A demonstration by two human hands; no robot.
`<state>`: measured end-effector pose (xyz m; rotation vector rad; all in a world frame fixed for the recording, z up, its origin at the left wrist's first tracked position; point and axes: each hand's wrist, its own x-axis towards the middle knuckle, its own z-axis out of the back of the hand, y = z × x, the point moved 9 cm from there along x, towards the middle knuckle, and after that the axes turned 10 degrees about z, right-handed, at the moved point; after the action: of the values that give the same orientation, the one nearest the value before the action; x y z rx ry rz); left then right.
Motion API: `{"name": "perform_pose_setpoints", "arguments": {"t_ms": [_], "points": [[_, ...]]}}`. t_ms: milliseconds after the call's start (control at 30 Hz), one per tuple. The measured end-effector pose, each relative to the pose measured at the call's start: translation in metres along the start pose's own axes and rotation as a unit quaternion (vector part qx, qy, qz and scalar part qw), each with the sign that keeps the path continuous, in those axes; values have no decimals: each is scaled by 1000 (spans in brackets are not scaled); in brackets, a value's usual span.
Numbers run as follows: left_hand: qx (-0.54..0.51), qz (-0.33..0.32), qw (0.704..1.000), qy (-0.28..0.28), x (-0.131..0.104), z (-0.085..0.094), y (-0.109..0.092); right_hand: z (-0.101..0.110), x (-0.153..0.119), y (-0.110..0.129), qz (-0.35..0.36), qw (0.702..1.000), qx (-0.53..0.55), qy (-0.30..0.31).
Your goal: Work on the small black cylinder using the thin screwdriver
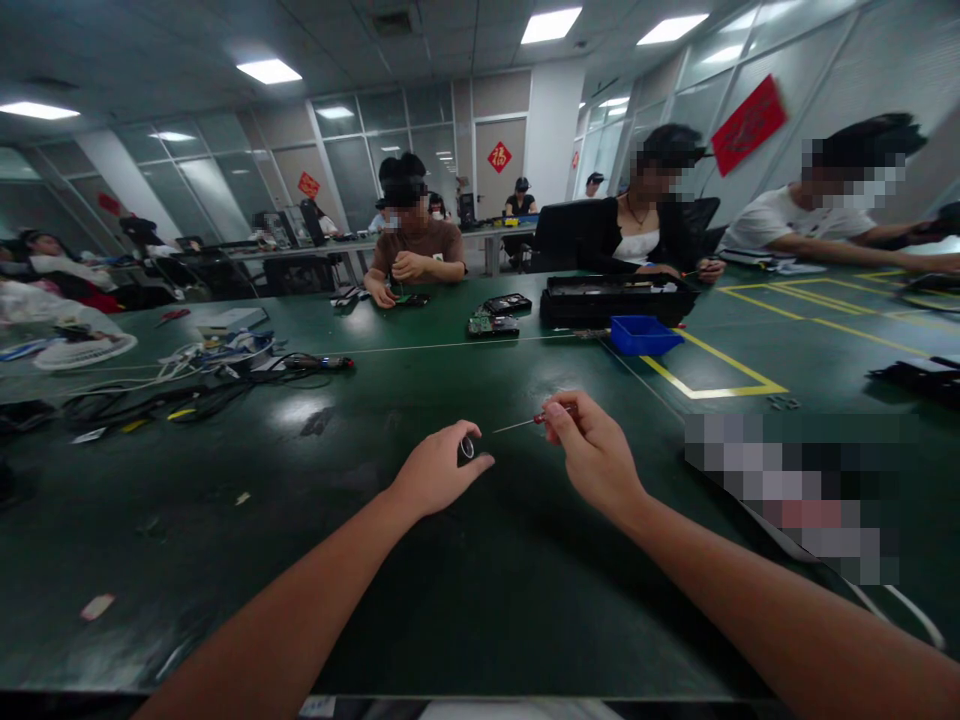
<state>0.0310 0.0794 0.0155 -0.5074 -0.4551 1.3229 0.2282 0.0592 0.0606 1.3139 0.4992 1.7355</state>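
Observation:
My left hand (442, 468) is curled around a small round part (466, 447) with a pale, shiny rim and a dark middle. Most of that part is hidden by the fingers. In my right hand (592, 445) is a screwdriver (540, 418) with a red handle and a thin metal shaft. Its tip points left toward the round part, with a small gap between them. Both hands are above the green table (480, 610).
Cables (210, 375) lie at the left. Hard drives (493, 325), a black case (615, 303) and a blue bin (645, 335) stand farther back. People sit across the table. A blurred-out item (795, 500) lies at the right.

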Motion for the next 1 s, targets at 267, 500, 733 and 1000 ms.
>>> {"name": "perform_pose_setpoints", "arguments": {"t_ms": [267, 500, 733, 1000], "points": [[92, -24, 995, 19, 5, -18, -1, -4, -2, 0, -6, 1000, 2, 21], [7, -4, 1000, 4, 7, -5, 5, -5, -2, 0, 1, 1000, 9, 21], [-166, 44, 981, -87, 19, 38, 35, -6, -2, -1, 4, 1000, 10, 28], [-488, 124, 853, -140, 24, 72, 72, -8, -2, 0, 0, 999, 5, 40]]}}
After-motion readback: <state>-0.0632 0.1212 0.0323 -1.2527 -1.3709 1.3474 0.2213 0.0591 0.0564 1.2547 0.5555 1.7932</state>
